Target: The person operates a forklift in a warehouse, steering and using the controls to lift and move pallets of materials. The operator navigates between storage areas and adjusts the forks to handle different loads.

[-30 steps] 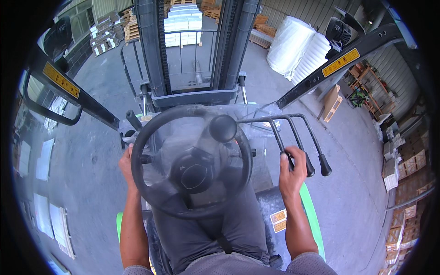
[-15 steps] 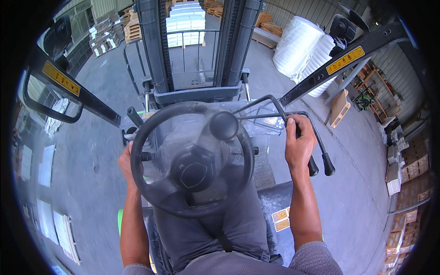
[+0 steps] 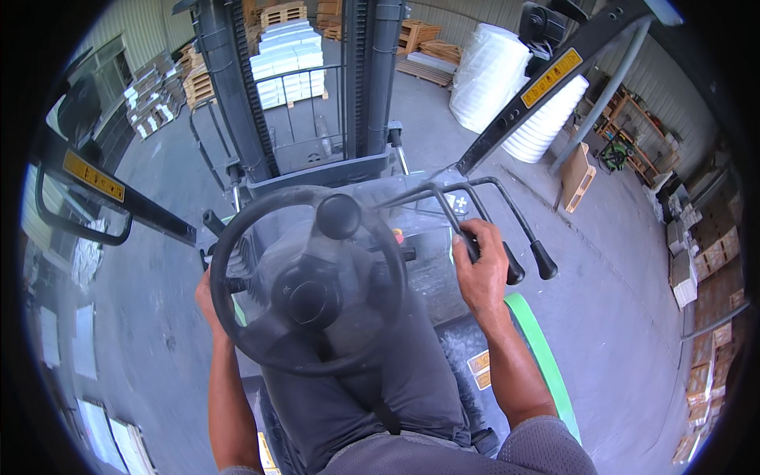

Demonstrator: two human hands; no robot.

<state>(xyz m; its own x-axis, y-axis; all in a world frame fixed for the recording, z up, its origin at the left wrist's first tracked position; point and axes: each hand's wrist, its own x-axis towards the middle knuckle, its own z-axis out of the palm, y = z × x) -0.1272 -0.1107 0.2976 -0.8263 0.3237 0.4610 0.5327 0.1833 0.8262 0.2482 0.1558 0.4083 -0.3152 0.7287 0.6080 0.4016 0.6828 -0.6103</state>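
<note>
I sit at a forklift's black steering wheel [image 3: 231, 313], which has a round spinner knob [image 3: 339, 216] near its top. My right hand [image 3: 484, 273] is closed around the black grip of the innermost control lever [image 3: 446, 207]. Just right of it stand two more bent levers, the middle lever [image 3: 514, 269] and the outer lever [image 3: 545, 260]. My left hand [image 3: 205, 305] is beside the wheel's left rim, close to a dark lever [image 3: 214, 222]. The rim hides its fingers, so I cannot make out whether it grips anything.
Ahead rises the forklift mast [image 3: 372, 79], with a stack of white packs [image 3: 286, 67] on a pallet beyond. Large white wrapped rolls [image 3: 491, 75] stand ahead right, near a leaning wooden pallet [image 3: 578, 178]. Cartons [image 3: 716, 257] line the right; flat white sheets [image 3: 85, 340] lie left.
The view has shifted, so the wheel and mast appear further left and the green fender shows at right. My right hand stays at the levers; my left stays beside the wheel.
</note>
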